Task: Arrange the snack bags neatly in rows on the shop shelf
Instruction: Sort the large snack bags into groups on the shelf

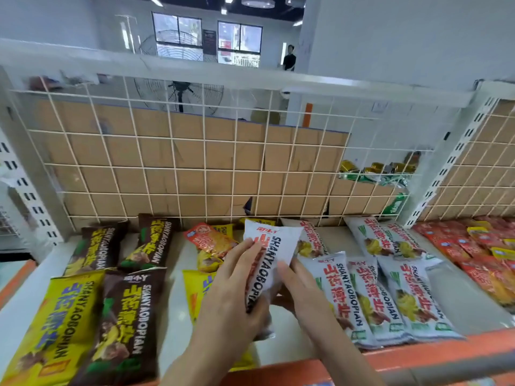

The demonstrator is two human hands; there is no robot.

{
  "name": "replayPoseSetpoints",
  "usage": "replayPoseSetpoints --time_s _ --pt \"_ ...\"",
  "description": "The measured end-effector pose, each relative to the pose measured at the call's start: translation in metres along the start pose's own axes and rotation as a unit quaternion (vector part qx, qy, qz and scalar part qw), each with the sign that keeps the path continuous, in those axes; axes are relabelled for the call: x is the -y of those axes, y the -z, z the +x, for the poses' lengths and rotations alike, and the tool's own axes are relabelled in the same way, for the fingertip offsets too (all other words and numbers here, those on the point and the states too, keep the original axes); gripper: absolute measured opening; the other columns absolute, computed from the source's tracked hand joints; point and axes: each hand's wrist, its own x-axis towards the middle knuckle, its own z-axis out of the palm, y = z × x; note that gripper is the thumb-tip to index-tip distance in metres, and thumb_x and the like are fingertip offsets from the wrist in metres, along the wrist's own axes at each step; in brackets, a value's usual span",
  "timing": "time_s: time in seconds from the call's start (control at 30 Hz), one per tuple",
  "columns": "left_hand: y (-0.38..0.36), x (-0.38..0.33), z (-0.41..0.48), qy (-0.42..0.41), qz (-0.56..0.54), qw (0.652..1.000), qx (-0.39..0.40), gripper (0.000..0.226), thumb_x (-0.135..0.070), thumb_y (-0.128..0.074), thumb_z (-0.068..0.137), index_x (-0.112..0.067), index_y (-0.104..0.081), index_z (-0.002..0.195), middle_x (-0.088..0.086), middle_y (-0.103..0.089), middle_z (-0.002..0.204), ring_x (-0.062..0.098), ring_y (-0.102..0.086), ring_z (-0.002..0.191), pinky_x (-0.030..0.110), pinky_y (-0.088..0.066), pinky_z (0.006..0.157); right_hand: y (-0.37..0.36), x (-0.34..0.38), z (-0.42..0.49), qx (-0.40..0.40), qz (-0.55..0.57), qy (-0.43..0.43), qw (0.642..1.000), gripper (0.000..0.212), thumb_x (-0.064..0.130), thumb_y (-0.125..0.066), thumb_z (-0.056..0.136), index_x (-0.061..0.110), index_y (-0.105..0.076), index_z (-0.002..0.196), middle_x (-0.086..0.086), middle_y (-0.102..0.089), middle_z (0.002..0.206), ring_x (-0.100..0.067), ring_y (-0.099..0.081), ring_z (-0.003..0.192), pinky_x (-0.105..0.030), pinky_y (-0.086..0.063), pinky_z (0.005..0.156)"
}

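Head view: left hand [231,285] and right hand [302,293] both grasped white foil snack bag with red and black lettering [274,252], which was lifted and tilted at frame centre above white shop shelf with orange front lip [174,263]. Step in hand looked like sorting strays by kind. Matching row of white bags [370,299] lay right of centre. Next move probably called for laying held bag flat beside that row, lettering aligned.
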Motion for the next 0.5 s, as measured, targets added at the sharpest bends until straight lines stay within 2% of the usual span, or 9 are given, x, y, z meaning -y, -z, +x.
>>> replayPoseSetpoints --time_s 0.1,0.2,0.27,0.33,0.43,0.5 --pt "-0.026 -0.015 0.007 -0.02 -0.003 1.0 -0.004 0.062 -0.041 -0.053 0.077 -0.035 -0.038 0.137 -0.025 -0.031 0.142 -0.007 -0.033 0.13 0.002 -0.025 0.099 0.023 0.003 0.005 0.007 0.043 -0.01 0.999 0.046 0.039 -0.059 0.075 0.021 -0.056 0.117 -0.001 -0.071 0.104 -0.017 -0.068 0.095 -0.032 -0.055 0.078" --pt "-0.045 -0.029 0.013 -0.036 -0.013 0.999 0.015 0.062 -0.043 -0.053 0.078 -0.04 -0.032 0.137 -0.024 -0.028 0.143 -0.005 -0.03 0.133 0.003 -0.025 0.101 0.049 0.003 0.009 -0.008 0.053 -0.007 0.999 0.041 0.035 -0.071 0.073 0.018 -0.062 0.109 -0.005 -0.072 0.097 -0.023 -0.068 0.09 -0.038 -0.054 0.078" --pt "-0.053 -0.034 0.015 -0.047 -0.02 0.998 0.036 0.062 -0.046 -0.052 0.081 -0.042 -0.029 0.138 -0.024 -0.023 0.145 -0.004 -0.023 0.137 0.001 -0.02 0.101 0.065 0.002 0.012 -0.028 0.048 -0.003 0.998 0.041 0.035 -0.075 0.071 0.017 -0.064 0.105 -0.009 -0.071 0.082 -0.022 -0.065 0.068 -0.034 -0.052 0.063" --pt "-0.061 -0.037 0.017 -0.052 -0.013 0.997 0.048 0.061 -0.049 -0.047 0.083 -0.044 -0.023 0.14 -0.025 -0.016 0.148 -0.005 -0.017 0.138 0.0 -0.016 0.101 0.084 -0.002 0.014 -0.055 0.031 0.0 0.998 0.045 0.037 -0.075 0.069 0.013 -0.061 0.104 -0.007 -0.059 0.06 -0.013 -0.051 0.044 -0.024 -0.04 0.042" --pt "-0.071 -0.031 0.018 -0.039 0.046 0.997 0.041 0.056 -0.056 -0.038 0.084 -0.046 -0.023 0.137 -0.028 -0.011 0.149 -0.008 -0.015 0.137 0.004 -0.017 0.104 0.118 -0.004 0.019 -0.084 0.048 0.002 0.995 0.023 0.024 -0.066 0.079 0.013 -0.056 0.097 0.001 -0.05 0.044 -0.012 -0.041 0.031 -0.024 -0.032 0.037" --pt "-0.075 -0.022 0.018 -0.038 0.108 0.993 0.027 0.053 -0.054 -0.038 0.085 -0.04 -0.032 0.136 -0.025 -0.019 0.149 -0.004 -0.025 0.134 0.012 -0.023 0.105 0.142 -0.001 0.024 -0.093 0.054 0.002 0.994 0.016 0.013 -0.058 0.087 0.012 -0.053 0.102 0.001 -0.047 0.036 -0.011 -0.037 0.025 -0.021 -0.029 0.033"
